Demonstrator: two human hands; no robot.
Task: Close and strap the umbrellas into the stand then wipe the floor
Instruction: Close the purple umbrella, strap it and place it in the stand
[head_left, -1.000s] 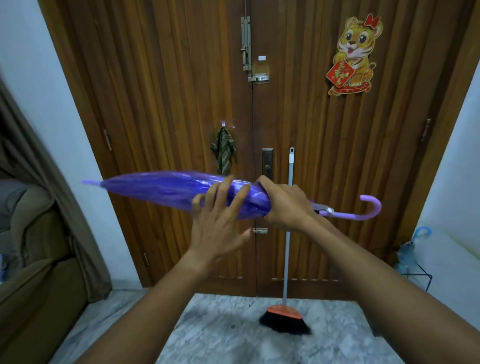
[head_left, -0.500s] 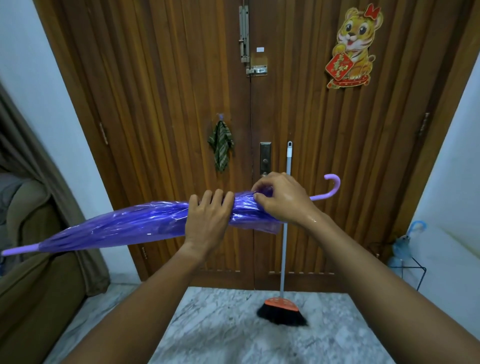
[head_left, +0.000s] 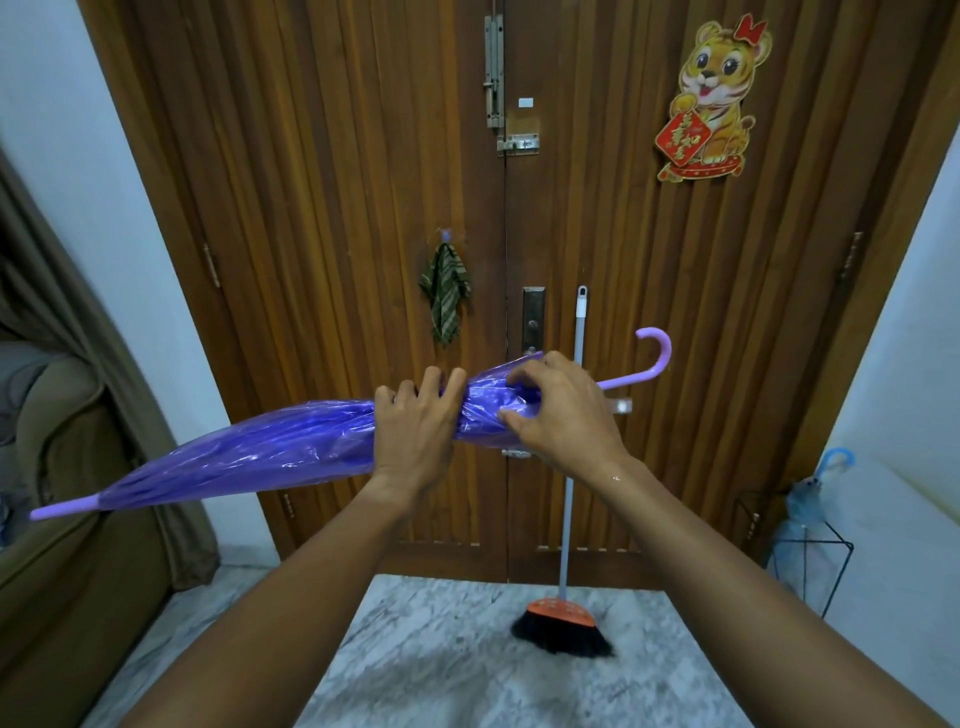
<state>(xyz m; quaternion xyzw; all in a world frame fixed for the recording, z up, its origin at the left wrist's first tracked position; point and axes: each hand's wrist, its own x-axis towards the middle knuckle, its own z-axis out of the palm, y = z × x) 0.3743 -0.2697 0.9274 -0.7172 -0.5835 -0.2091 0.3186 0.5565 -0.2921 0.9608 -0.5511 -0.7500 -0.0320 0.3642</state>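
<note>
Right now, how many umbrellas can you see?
2. The purple umbrella is held in both hands before the door; a blue umbrella stands in the wire stand at right. More may sit hidden there.

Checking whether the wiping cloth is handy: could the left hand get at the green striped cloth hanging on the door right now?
Probably not yet: the left hand is wrapped around the purple umbrella, and the green striped cloth hangs beyond it, unobstructed.

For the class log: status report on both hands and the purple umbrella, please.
Left hand and right hand both gripping folded purple umbrella, held aslant. Not yet in stand. Broom leaning on door ahead.
</note>
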